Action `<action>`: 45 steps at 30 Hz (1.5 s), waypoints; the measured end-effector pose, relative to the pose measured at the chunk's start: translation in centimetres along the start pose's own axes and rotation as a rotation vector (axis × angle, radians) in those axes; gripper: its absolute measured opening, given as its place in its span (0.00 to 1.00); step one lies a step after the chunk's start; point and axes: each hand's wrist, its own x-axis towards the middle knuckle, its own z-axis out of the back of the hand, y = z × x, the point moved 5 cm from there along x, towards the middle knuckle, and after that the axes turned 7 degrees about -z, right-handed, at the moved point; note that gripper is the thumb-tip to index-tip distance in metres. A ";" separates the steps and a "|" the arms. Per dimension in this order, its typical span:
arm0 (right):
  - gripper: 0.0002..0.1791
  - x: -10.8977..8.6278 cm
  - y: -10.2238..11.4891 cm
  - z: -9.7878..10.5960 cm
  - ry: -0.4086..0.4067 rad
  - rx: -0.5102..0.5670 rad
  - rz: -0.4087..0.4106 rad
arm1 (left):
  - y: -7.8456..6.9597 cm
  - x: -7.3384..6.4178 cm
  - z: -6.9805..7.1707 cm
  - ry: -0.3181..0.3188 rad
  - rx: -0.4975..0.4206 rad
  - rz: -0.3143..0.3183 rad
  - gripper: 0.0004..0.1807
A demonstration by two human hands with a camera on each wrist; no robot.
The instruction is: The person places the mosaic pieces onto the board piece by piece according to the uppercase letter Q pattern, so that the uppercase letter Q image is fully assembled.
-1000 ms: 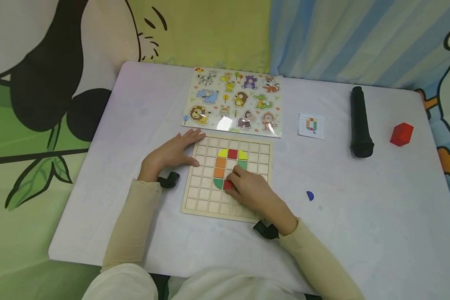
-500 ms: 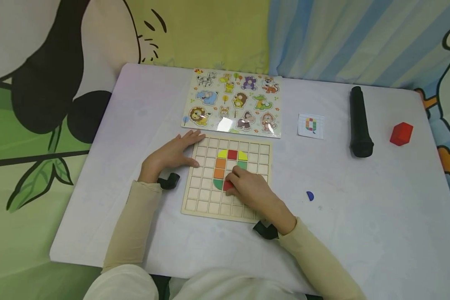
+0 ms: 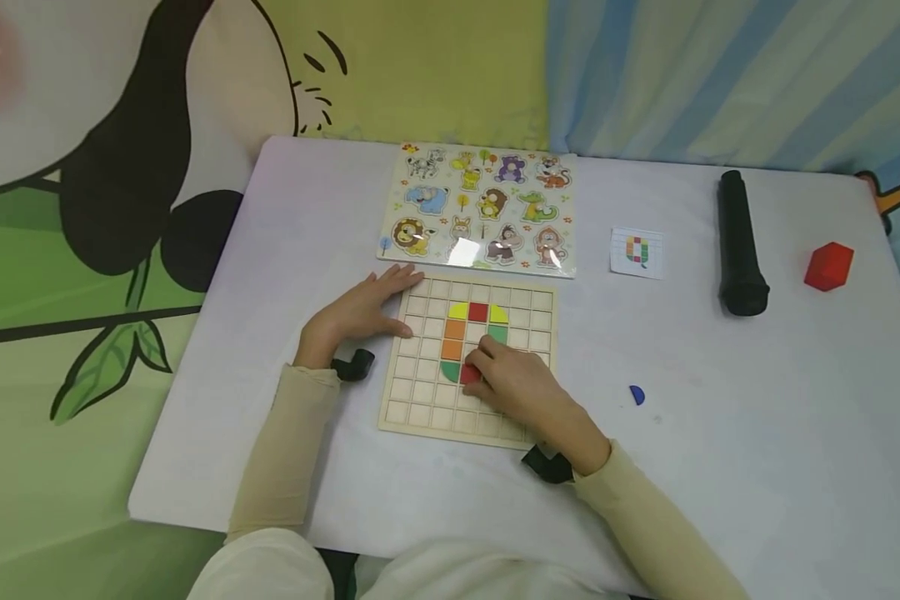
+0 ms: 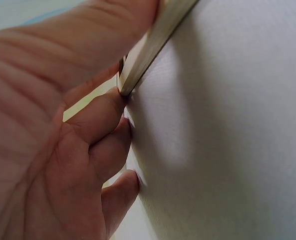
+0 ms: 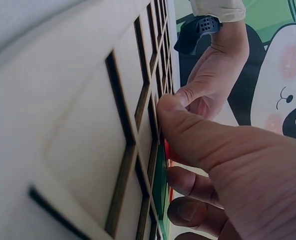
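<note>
In the head view a wooden grid board lies flat on the table. My right hand pinches a red square tile between thumb and fingers, low in the tile pattern. Left of that tile sits a green quarter-round tile, with orange squares above. Yellow rounded tiles flank another red square at the top; a green square shows on the right. My left hand rests at the board's upper left corner, its thumb touching the wooden edge. The right hand hides some cells.
An animal puzzle board lies just beyond the grid board. To its right is a small pattern card. A black microphone-shaped object and a red faceted block stand farther right. A blue rounded tile lies on the white table.
The head view has shifted slightly, so everything appears a little farther right. Both hands keep their places on the board, and the tiles look the same.
</note>
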 end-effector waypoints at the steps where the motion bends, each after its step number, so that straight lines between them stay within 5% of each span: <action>1: 0.18 -0.1 -0.1 0.1 0.004 0.002 -0.004 | -0.1 0.1 -0.1 0.001 0.001 -0.002 0.53; 10: 0.19 -1.3 -1.9 1.5 -0.082 0.013 -0.040 | -0.3 0.3 -0.2 0.005 0.018 0.012 0.53; 18: 0.19 -5.0 -7.7 4.1 -0.123 0.059 -0.278 | -0.7 0.0 0.0 0.006 0.026 0.014 0.52; 24: 0.24 -9.6 -13.2 5.4 -0.031 0.081 -0.513 | -0.8 0.0 0.1 -0.002 0.000 0.030 0.52; 30: 0.26 -12.2 -16.2 5.1 0.097 0.122 -0.635 | -0.4 0.0 0.0 0.003 0.000 0.025 0.54; 45: 0.10 -12.3 -15.6 4.0 0.090 0.193 -0.572 | -0.2 0.0 -0.1 -0.013 0.009 0.031 0.54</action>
